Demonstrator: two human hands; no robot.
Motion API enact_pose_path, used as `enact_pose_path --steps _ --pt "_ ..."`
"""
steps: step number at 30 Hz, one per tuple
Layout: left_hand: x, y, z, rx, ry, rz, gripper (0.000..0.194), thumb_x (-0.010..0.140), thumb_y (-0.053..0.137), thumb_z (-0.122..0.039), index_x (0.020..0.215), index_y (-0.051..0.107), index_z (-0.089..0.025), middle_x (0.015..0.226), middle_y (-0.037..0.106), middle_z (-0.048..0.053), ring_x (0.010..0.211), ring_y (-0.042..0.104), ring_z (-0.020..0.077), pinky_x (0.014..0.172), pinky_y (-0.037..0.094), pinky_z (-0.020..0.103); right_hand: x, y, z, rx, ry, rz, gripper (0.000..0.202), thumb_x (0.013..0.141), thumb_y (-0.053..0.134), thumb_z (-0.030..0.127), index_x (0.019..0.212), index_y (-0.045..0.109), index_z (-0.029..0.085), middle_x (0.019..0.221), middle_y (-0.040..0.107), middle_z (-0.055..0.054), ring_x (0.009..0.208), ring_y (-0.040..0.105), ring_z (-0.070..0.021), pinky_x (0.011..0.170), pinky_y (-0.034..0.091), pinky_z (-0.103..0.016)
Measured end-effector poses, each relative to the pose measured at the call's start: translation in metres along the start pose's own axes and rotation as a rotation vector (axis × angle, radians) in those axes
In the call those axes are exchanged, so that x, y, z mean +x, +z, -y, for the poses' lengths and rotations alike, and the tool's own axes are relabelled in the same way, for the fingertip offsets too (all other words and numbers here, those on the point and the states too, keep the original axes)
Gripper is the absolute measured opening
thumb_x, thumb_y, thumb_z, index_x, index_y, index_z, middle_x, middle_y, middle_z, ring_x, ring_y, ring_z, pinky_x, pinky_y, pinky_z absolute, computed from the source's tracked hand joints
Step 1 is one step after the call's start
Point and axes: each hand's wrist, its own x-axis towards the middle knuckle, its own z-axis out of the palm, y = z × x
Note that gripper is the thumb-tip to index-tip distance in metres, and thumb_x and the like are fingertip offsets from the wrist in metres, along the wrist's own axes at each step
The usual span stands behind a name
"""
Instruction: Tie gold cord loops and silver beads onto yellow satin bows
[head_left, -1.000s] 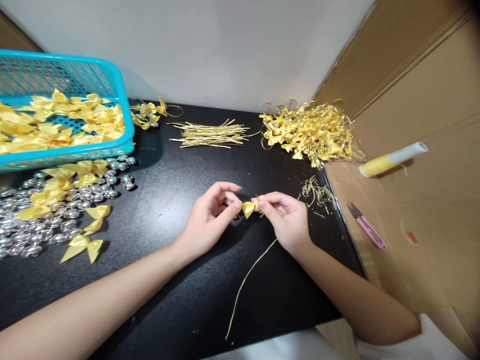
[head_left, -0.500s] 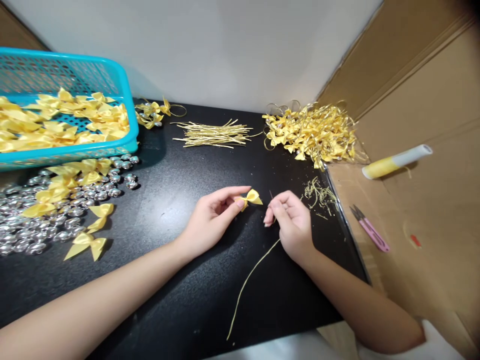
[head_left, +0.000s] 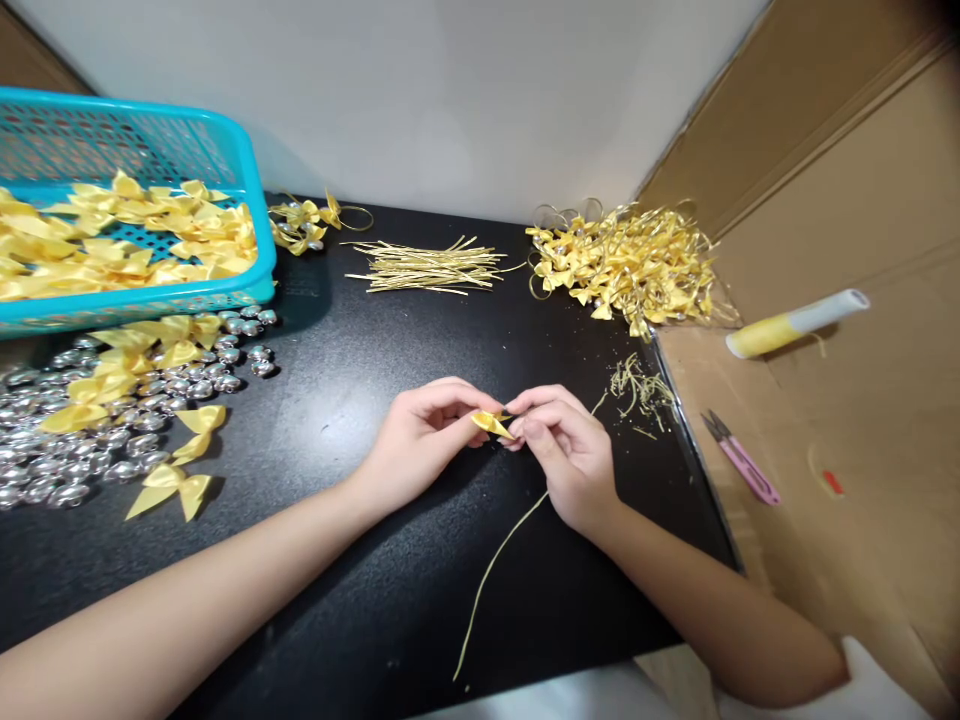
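Observation:
Between the thumb and fingers of my left hand (head_left: 427,440) is a small yellow ribbon bow (head_left: 491,424), tilted over the black table (head_left: 360,600). My right hand (head_left: 570,450) is closed in a pinch at the bow's right side, its fingertips close to or touching the bow. The thin needle in that pinch is mostly hidden by the fingers now. A pale yellow thread (head_left: 487,575) runs from under my right hand down toward the table's front edge. Two more yellow bows (head_left: 174,484) lie left of my left forearm.
A turquoise basket (head_left: 259,220) holds many bows; silver beads (head_left: 142,445) lie before it. Gold cords (head_left: 431,267) lie at the back, beside a heap of finished-looking bows with loops (head_left: 630,265). Thread scraps (head_left: 641,390), pink thread snips (head_left: 742,460) and a thread spool (head_left: 795,325) are at right.
My right hand has moved left with the needle to meet the bow. The bow has turned and tipped downward in my left fingers.

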Motion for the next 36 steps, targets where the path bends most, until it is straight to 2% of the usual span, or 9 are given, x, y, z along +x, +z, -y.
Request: enact_pose_path --steps 5,8,11,15,18,21,27,36 --pt "-0.002 0.002 0.001 -0.062 -0.083 0.0 0.009 0.075 0.071 -0.015 0.08 0.078 -0.018 0.072 0.071 0.0 0.058 0.062 0.0074 0.056 0.052 0.016 0.001 0.0 -0.001 0.058 0.127 -0.066 0.025 0.094 0.057 0.033 0.074 0.06 0.018 0.066 0.061 0.002 0.053 0.06 -0.008 0.052 0.052 -0.021" --pt "-0.003 0.002 0.001 -0.091 -0.147 0.034 0.01 0.077 0.069 -0.018 0.083 0.077 -0.019 0.066 0.072 -0.001 0.051 0.06 0.0077 0.051 0.051 0.017 0.0 0.0 0.0 0.072 0.155 0.0 0.026 0.093 0.057 0.035 0.074 0.059 0.018 0.066 0.061 0.003 0.051 0.06 -0.0071 0.05 0.05 -0.02" --pt "-0.003 0.001 -0.001 -0.032 -0.109 0.035 0.01 0.077 0.068 -0.018 0.079 0.077 -0.018 0.072 0.075 0.002 0.061 0.066 0.012 0.058 0.054 0.021 -0.001 -0.001 0.001 0.07 0.168 0.015 0.026 0.093 0.057 0.036 0.074 0.058 0.018 0.065 0.061 0.003 0.051 0.06 -0.0071 0.051 0.049 -0.02" --pt "-0.003 -0.001 -0.001 0.01 -0.078 -0.013 0.01 0.076 0.07 -0.021 0.081 0.078 -0.017 0.086 0.078 0.005 0.075 0.07 0.0157 0.069 0.056 0.024 0.001 -0.003 0.001 -0.037 0.22 0.008 0.032 0.094 0.053 0.04 0.07 0.053 0.019 0.051 0.05 0.006 0.041 0.047 -0.006 0.043 0.038 -0.019" --pt "-0.003 -0.001 0.003 -0.076 -0.132 -0.028 0.017 0.072 0.079 -0.024 0.089 0.078 -0.018 0.092 0.078 0.006 0.074 0.069 0.014 0.069 0.056 0.023 0.003 -0.005 0.0 -0.17 0.145 0.074 0.033 0.095 0.052 0.036 0.067 0.05 0.019 0.05 0.043 0.007 0.043 0.04 -0.0059 0.044 0.032 -0.02" --pt "-0.002 -0.003 0.008 -0.168 -0.165 -0.043 0.022 0.07 0.083 -0.023 0.091 0.078 -0.019 0.092 0.078 0.005 0.073 0.069 0.0115 0.07 0.055 0.02 0.006 -0.009 0.001 -0.273 0.05 0.151 0.027 0.096 0.051 0.029 0.071 0.053 0.019 0.053 0.043 0.006 0.047 0.04 -0.0062 0.047 0.032 -0.02" --pt "-0.002 -0.008 0.01 -0.247 -0.189 0.046 0.026 0.071 0.083 -0.02 0.097 0.078 -0.021 0.083 0.077 0.003 0.075 0.069 0.011 0.074 0.056 0.021 0.012 -0.013 0.004 -0.425 -0.104 0.242 0.017 0.096 0.049 0.018 0.082 0.059 0.018 0.071 0.061 0.001 0.063 0.055 -0.0086 0.061 0.043 -0.02" --pt "-0.001 -0.006 0.004 -0.329 -0.181 0.136 0.025 0.069 0.082 -0.013 0.093 0.078 -0.021 0.068 0.073 0.0 0.063 0.065 0.0085 0.064 0.052 0.019 0.012 -0.012 0.001 -0.425 -0.193 0.244 0.016 0.094 0.051 0.014 0.087 0.065 0.019 0.079 0.07 -0.001 0.069 0.064 -0.0113 0.067 0.052 -0.022"
